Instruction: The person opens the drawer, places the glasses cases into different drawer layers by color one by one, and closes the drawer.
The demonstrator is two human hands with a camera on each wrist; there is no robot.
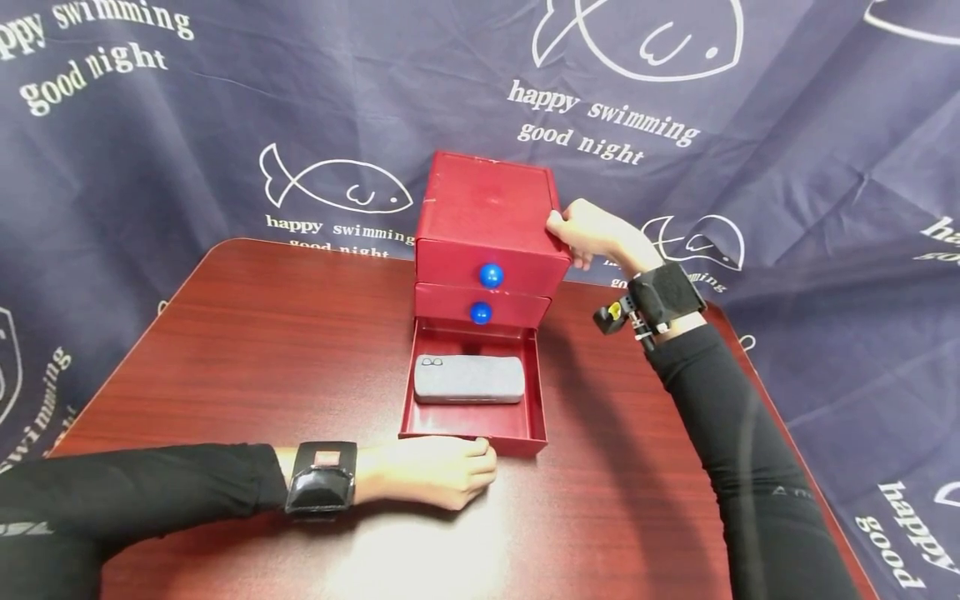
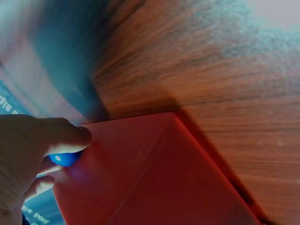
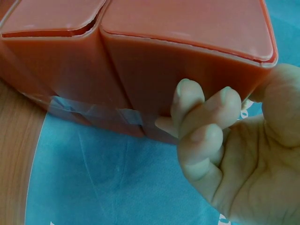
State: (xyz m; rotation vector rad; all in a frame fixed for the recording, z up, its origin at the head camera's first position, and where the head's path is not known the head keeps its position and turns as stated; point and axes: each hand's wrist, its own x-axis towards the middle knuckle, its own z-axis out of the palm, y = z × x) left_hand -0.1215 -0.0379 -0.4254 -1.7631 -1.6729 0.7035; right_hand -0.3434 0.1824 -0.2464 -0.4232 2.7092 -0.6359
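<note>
A red drawer cabinet point(image 1: 491, 204) stands on the table, its upper two drawers closed, each with a blue knob. The bottom drawer point(image 1: 542, 417) is pulled out, and a grey glasses case point(image 1: 468, 379) lies inside it. My left hand point(image 1: 431, 471) is at that drawer's front; in the left wrist view its thumb and fingers pinch the blue knob point(image 2: 65, 158). At the cabinet's top right edge, my right hand point(image 1: 596, 232) grips with the thumb on top and the fingers bent against the side wall point(image 3: 140, 89).
The reddish-brown wooden table point(image 1: 300, 350) extends around the cabinet. Close behind hangs a dark blue curtain point(image 1: 465, 83) with white fish and lettering. Clear tape point(image 3: 131, 116) sticks to the cabinet's side.
</note>
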